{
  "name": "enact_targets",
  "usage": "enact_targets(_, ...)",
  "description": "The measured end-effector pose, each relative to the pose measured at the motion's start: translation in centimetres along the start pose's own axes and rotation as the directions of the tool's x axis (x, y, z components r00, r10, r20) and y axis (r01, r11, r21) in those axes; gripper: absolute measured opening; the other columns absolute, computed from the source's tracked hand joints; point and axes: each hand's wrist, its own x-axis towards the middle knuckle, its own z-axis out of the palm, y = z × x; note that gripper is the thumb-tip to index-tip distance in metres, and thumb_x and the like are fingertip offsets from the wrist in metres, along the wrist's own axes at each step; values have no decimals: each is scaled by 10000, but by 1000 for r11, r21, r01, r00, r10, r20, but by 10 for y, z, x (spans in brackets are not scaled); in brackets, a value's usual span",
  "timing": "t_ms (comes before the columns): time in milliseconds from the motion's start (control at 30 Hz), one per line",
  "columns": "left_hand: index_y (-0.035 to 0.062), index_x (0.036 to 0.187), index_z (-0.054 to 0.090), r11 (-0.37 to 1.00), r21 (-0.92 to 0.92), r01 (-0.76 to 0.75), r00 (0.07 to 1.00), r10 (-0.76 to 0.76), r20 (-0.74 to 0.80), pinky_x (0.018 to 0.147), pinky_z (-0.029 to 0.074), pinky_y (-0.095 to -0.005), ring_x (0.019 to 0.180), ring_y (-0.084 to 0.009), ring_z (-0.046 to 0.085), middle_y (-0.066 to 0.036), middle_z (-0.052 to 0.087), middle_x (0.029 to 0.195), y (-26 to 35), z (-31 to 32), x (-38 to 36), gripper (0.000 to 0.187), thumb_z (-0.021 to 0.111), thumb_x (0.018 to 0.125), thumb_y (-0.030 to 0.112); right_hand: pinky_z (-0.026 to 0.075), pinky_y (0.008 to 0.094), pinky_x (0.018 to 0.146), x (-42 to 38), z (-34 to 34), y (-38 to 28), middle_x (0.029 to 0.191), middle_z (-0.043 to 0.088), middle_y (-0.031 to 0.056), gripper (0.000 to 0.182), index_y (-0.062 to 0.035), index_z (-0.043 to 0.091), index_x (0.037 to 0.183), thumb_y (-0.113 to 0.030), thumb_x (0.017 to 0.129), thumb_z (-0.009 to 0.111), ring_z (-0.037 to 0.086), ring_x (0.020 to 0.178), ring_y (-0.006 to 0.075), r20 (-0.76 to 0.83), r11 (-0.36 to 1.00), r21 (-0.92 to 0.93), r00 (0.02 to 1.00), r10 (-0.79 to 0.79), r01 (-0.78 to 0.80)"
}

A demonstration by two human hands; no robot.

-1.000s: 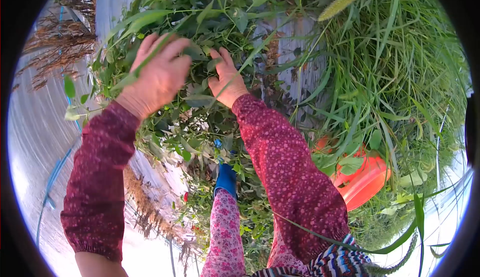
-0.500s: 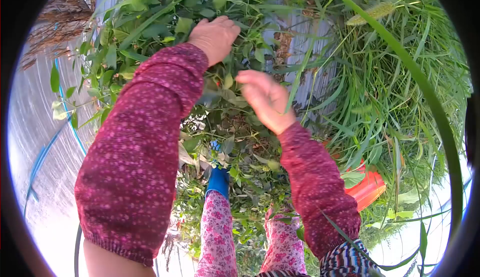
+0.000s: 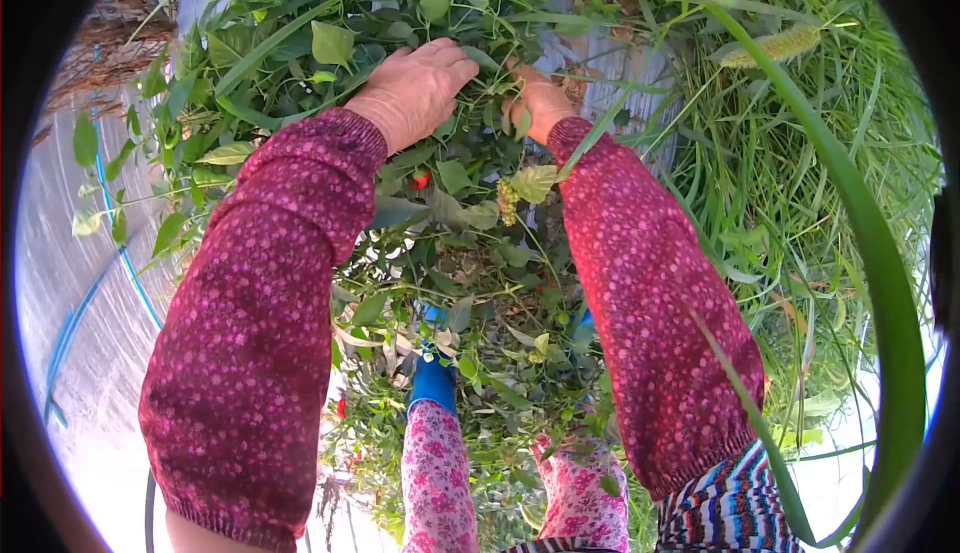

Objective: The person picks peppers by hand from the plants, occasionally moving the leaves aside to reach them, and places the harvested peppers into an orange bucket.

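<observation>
Among the leafy green plants at the top centre, my left hand reaches in, back of the hand up. Its fingertips are hidden in the foliage, so their grip does not show. To its right, my right hand is also in the leaves, its fingers partly covered by stems and leaves. Whether it holds a stem cannot be made out. A small red fruit shows just below my left hand. A greenish seed cluster hangs below my right hand.
Tall grass fills the right side, with a thick blade arching close to the camera. Grey sheeting and a blue line lie at the left. A blue boot stands amid the plants below.
My right hand has moved up and forward into the leaves, beside my left hand. My left hand has shifted slightly left. The red container at the right is now hidden behind the right sleeve.
</observation>
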Motion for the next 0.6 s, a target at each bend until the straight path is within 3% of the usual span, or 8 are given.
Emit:
enact_targets(167, 72, 1128, 540, 999, 30, 11, 999, -10, -32, 922, 434, -477, 1186, -206, 453, -45, 541, 1130, 3, 6, -2, 378, 575, 751, 61, 435, 431, 854, -8, -7, -21, 1120, 563, 212, 535, -104, 475, 1242, -175, 747, 664, 537, 1014, 404, -74, 974, -193, 992, 106, -118)
enact_targets(233, 67, 1166, 531, 998, 45, -53, 997, 55, -50, 892, 442, -362, 1088, -240, 518, -83, 528, 1178, -1, 13, 0, 431, 634, 750, 115, 436, 436, 846, -13, -14, -23, 1084, 575, 210, 508, -104, 494, 1214, -187, 745, 669, 540, 995, 407, -104, 973, -211, 992, 75, -96)
enact_targets(333, 67, 1157, 534, 998, 49, -48, 997, 50, -59, 938, 413, -364, 1162, -234, 474, -68, 526, 1181, 4, 14, -1, 438, 637, 733, 106, 454, 392, 811, -7, 10, 9, 968, 583, 161, 372, -100, 531, 1135, -197, 793, 639, 567, 884, 327, -122, 976, -186, 988, 92, -114)
enact_targets(367, 65, 1159, 532, 999, 38, -13, 1000, 13, 2, 967, 391, -372, 1212, -224, 437, -56, 523, 1184, 9, 10, -1, 438, 636, 735, 102, 463, 361, 773, 8, 44, 44, 900, 574, 135, 309, -105, 542, 1115, -186, 824, 613, 554, 800, 267, -102, 928, 323, 968, 229, -186)
enact_targets(400, 65, 1159, 532, 999, 43, -19, 1000, 19, 0, 967, 391, -372, 1212, -224, 437, -56, 523, 1184, 10, 9, 0, 438, 636, 735, 102, 473, 329, 736, 16, 60, 63, 832, 564, 109, 249, -111, 554, 1094, -174, 856, 588, 541, 716, 207, -17, 632, 746, 943, 333, -210)
enact_targets(467, 64, 1161, 529, 999, 32, -28, 1000, 28, 2, 965, 393, -377, 1209, -221, 441, -57, 522, 1189, 10, 10, -2, 439, 636, 736, 100, 469, 296, 652, 3, 31, 36, 711, 519, 50, 170, -95, 562, 1047, -173, 895, 555, 470, 597, 130, 43, 708, 635, 929, 367, -309)
enact_targets(533, 67, 1162, 528, 999, 45, -27, 1000, 27, 15, 963, 395, -383, 1212, -216, 439, -54, 522, 1189, 12, 8, -2, 443, 641, 735, 106, 460, 309, 598, -8, 14, 11, 652, 507, 31, 207, -85, 552, 1075, -184, 894, 562, 446, 540, 129, 14, 934, 233, 961, 274, -270)
enact_targets(600, 72, 1158, 528, 999, 46, -15, 1000, 14, 23, 960, 399, -390, 1212, -220, 439, -51, 523, 1181, 15, 6, -3, 437, 640, 736, 105, 462, 369, 608, -10, 13, 10, 690, 557, 72, 253, -88, 539, 1100, -163, 862, 574, 522, 580, 210, -18, 861, 421, 947, 321, -284)
